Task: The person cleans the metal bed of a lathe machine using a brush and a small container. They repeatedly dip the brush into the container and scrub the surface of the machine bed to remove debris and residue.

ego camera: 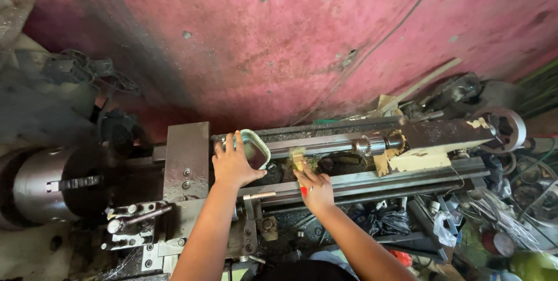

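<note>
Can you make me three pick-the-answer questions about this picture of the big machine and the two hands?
1. Where is the small tin?
A. on the floor
B. on the lathe bed, under the left hand
C. hanging on the wall

2. What colour is the wall behind the machine?
A. pink-red
B. blue
C. white

3. What is the right hand doing?
A. resting flat and empty
B. holding a small brush with a red handle
C. pointing up

Answers: 1 B, the left hand grips the tin's edge on the bed. 2 A, the wall is stained pink-red. 3 B, its fingers close round the brush, bristles on the bed.
</note>
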